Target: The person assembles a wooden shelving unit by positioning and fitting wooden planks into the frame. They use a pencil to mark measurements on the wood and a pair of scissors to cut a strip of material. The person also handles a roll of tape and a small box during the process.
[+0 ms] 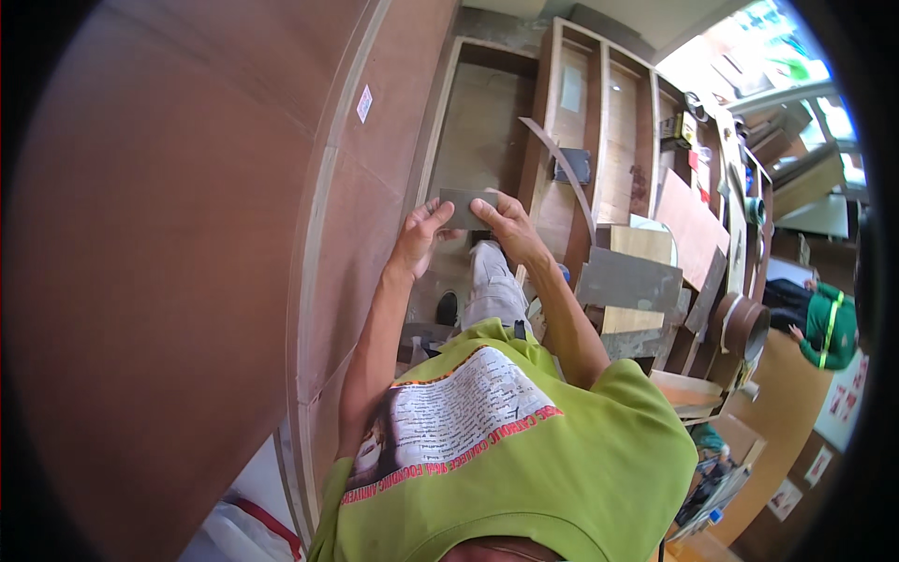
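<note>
A small flat grey rectangular piece [462, 210] is held between my two hands in front of my body; whether it is a card, a scraper blade or a sheet cannot be made out. My left hand [420, 234] is closed on its left end, with the thumb on top. On its right end my right hand [513, 228] is closed the same way, thumb lying across the upper face. Past the hands lies a wooden frame [454, 89] with a recessed panel. A thin curved strip [568, 173] arches to the right of my right hand.
A large brown panel [178, 206] fills the left side. Right of me, wooden compartments [618, 140] hold offcuts, including a grey board [629, 279] and a pinkish sheet [691, 228]. A brown roll [740, 326] sits farther right. Another person [829, 323] in green stands at the far right.
</note>
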Demonstrator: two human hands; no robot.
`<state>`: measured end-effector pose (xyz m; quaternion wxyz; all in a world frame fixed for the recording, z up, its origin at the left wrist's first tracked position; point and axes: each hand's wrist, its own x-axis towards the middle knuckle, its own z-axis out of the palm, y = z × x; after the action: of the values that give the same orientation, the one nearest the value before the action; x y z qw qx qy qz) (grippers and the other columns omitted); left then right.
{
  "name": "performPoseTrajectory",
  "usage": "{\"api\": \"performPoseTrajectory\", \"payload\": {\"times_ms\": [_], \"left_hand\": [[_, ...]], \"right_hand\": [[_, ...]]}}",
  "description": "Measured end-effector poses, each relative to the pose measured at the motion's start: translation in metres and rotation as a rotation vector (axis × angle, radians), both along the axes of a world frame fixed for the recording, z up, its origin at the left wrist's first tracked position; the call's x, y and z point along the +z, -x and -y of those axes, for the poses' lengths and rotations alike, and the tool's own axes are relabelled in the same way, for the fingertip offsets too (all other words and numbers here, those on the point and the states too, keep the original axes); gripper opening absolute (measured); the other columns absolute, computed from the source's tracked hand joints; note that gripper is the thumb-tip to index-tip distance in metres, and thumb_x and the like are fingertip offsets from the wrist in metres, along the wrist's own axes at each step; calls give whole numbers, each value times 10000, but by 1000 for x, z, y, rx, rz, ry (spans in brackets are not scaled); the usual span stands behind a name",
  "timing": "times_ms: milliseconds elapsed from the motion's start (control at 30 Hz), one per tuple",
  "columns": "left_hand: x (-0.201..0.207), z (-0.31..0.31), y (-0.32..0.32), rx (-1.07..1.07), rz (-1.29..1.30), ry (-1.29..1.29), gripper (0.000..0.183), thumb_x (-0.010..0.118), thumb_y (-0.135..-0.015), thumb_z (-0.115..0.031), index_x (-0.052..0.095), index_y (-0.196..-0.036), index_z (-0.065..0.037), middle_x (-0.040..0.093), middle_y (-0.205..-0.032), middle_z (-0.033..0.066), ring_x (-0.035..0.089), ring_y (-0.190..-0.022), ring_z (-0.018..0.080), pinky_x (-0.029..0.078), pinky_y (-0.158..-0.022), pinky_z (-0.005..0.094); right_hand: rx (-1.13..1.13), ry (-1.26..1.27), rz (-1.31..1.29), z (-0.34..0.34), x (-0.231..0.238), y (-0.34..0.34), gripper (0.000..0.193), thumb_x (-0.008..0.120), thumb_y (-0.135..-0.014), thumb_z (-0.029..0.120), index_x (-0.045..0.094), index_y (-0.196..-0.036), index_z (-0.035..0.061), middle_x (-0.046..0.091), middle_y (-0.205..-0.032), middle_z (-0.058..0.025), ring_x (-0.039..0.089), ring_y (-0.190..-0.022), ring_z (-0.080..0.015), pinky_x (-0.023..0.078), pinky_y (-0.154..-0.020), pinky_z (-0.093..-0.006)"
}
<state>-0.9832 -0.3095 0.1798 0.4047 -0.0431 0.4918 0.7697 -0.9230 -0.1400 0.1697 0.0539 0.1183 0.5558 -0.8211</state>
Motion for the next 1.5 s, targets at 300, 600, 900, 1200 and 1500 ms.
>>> {"api": "performPoseTrajectory", "payload": {"times_ms": [300,600,900,1200,1500], "left_hand": [[-70,-105,131,-169,127,133,206,570,-932,-235,605,-1088,-105,647,-1002,13,580,-918,118,460,-830,293],[-58,-184,215,-267,-399,747,365,639,-883,-228,580,-1136,28,643,-951,73,584,-872,137,469,-780,277],[-74,-214,219,-60,-73,551,165,617,-904,-160,591,-951,-3,640,-854,73,613,-764,121,503,-742,263],[-90,-263,198,-319,74,423,174,626,-903,-182,576,-926,-17,643,-832,83,634,-746,151,518,-743,275],[-96,-315,189,-637,-27,377,197,628,-904,-207,578,-939,-20,645,-816,78,630,-730,141,511,-725,263]], "right_hand": [[285,144,221,-136,-93,136,294,584,-935,323,610,-1056,57,642,-938,-4,575,-845,-67,453,-731,-229],[291,143,220,-199,-98,209,339,541,-953,351,555,-1104,47,572,-1023,-43,543,-989,-132,493,-859,-303],[5,277,241,-213,-120,216,187,644,-902,257,614,-908,73,577,-832,39,524,-786,-53,467,-760,-240],[-123,64,156,-257,-101,181,358,556,-948,328,645,-1126,31,641,-916,1,530,-868,-67,441,-785,-248],[-345,-138,124,-295,-89,132,361,536,-952,327,622,-1180,60,631,-929,-42,545,-864,-101,464,-766,-264]]}}
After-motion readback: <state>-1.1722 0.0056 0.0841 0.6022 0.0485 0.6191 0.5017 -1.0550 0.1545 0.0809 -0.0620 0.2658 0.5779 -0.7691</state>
